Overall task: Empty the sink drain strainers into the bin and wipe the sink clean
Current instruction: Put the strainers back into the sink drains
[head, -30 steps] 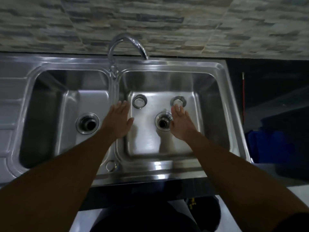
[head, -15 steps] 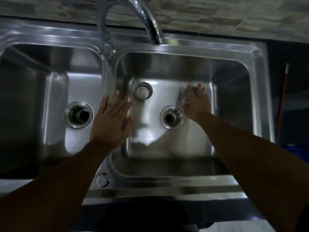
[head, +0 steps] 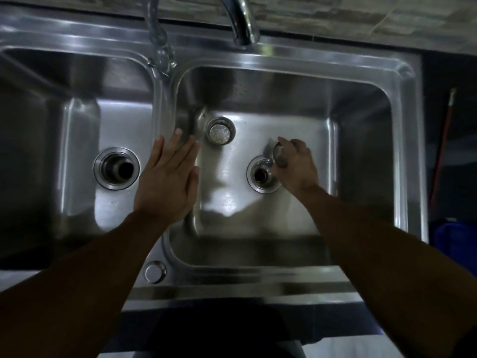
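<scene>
— Starting nearest us, what sits on the front rim of the sink [head: 232, 282]?

— A small round metal cap [head: 154, 272], on the rim in front of the divider. Nothing to do with the strainers, as far as I can judge.

— And the hands?

— The left hand [head: 167, 182] lies flat and spread, fingers apart, over the divider just left of the right basin's drain [head: 263, 175]. It holds nothing. The right hand [head: 294, 165] is curled around one strainer [head: 280, 155], fingers closed on it, just beside that drain on its right and far side. Whether the strainer is lifted clear of the basin floor I cannot tell.

— The drain itself?

— Open, no strainer in it. The left basin's drain [head: 116, 168], well left of it beyond the divider, is open too.

— Further back?

— The second strainer [head: 220, 131] rests untouched on the basin floor, beyond and to the left of the right drain. The tap [head: 241, 24] arches over the rim behind.

— So how far along?

— Early, I'd say. Both strainers are out of their drains, one in hand, neither emptied yet; no bin or cloth is clearly in sight. Wiping is all still to do.
</scene>
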